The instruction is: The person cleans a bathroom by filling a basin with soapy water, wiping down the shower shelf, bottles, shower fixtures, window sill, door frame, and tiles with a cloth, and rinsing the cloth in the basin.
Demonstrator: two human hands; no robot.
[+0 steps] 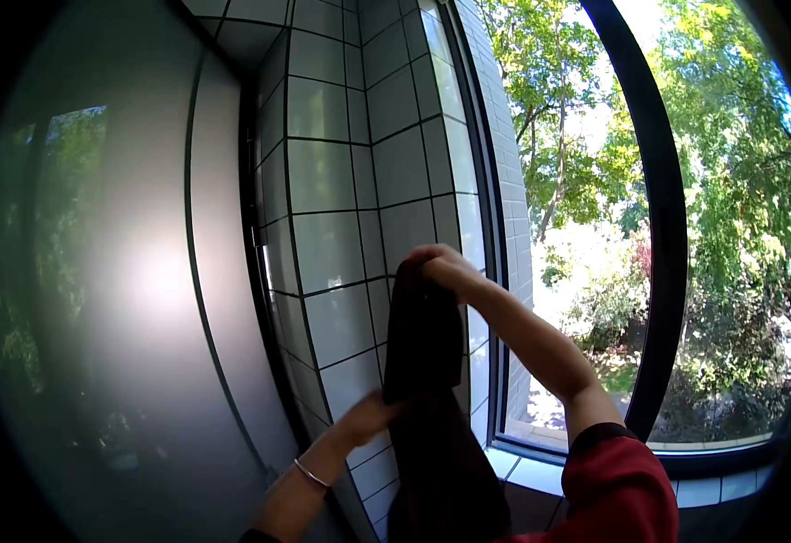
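A long piece of black cloth [427,335] hangs upright in front of me; its exact kind is too dark to make out. My right hand [442,269] is closed on its top end, fingers bent over the edge. Below the upper part, a fold or hem crosses the cloth, and more dark fabric continues down to the bottom of the view. My left hand [373,418], with a silver bangle on the wrist, touches the left side near that fold. Its fingers are blurred and partly hidden by the dark fabric.
White tiled walls [327,244] form a corner just behind the cloth. On the left stands a frosted glass panel [142,271]. A large black-framed window [662,226] is at the right, above a tiled sill [535,472], with trees outside.
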